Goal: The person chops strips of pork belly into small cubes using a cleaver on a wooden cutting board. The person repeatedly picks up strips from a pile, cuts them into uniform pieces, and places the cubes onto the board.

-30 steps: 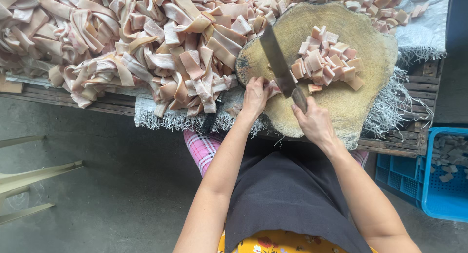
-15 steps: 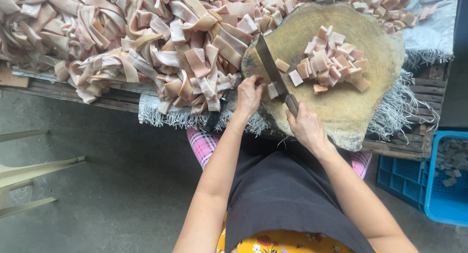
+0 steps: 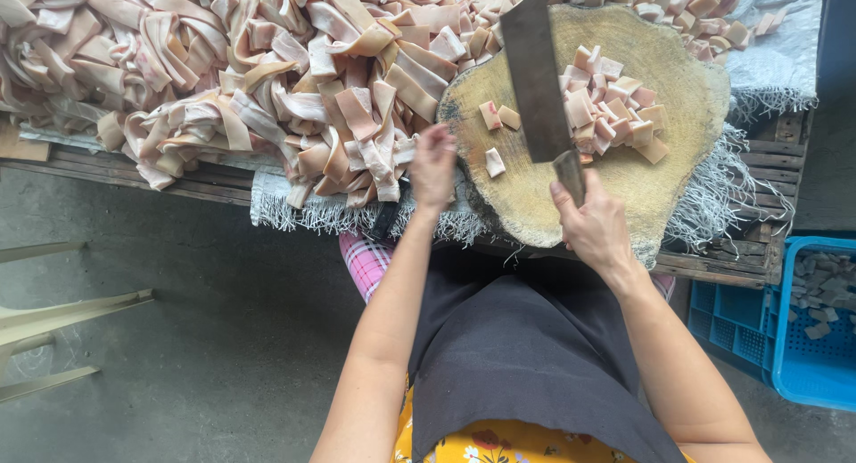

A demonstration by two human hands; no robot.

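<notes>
Fingers of the right hand [image 3: 593,227] close around the cleaver [image 3: 538,80] handle, its blade now lifted above the round wooden block [image 3: 678,173] instead of slanting low. Left hand [image 3: 433,167], loosely curled and holding nothing, has left the block's rim for the heaped pork-skin strips [image 3: 267,80]. Cut squares [image 3: 615,106] lie just right of the blade; a blue crate [image 3: 807,374] sits lower right.

So there's a wooden slat bench [image 3: 134,167] running across the top of the frame, with a frayed white cloth [image 3: 767,66] spread over it. A huge heap of pale pink strips [image 3: 223,80] sits on the cloth, upper left to centre. A round wood block [image 3: 687,115] sits at upper right, with cut cubes [image 3: 615,106] piled on it. More cubes [image 3: 687,4] lie behind the block.
</notes>
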